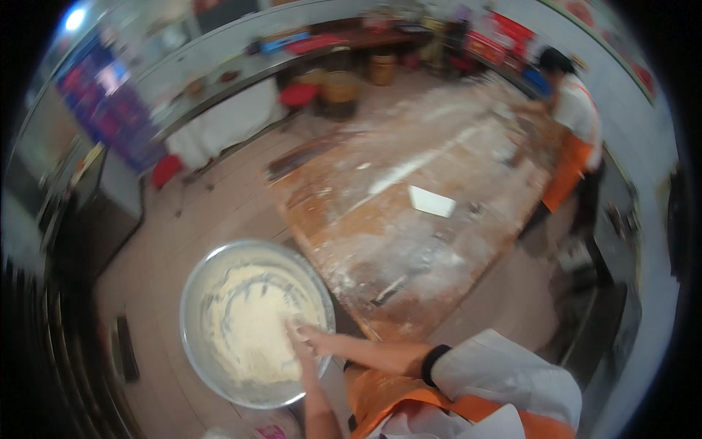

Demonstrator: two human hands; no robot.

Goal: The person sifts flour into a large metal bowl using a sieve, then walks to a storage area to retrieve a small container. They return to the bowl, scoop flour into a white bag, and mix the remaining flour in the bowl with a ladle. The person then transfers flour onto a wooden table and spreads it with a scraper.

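A large round metal basin [189,329] stands before me, with a pale, floury mass [255,329] inside. The mass spreads over the bottom and smears up the walls; blur hides whether it is loose flour or soft dough. Over the basin's near right side, my left hand [300,344] and my right hand [319,338] meet, touching each other. Motion blurs the fingers, and I cannot tell whether anything is between them. My right forearm reaches in from the right, below a dark band at the sleeve; my left comes up from the bottom edge.
Beside the basin is a flour-dusted wooden worktable [312,236], bearing a white flat piece [432,201] and a dark-ended narrow tool [392,288]. A person in an orange apron [567,170] leans over its far right side. Red stools [167,170] stand by the counter [241,79].
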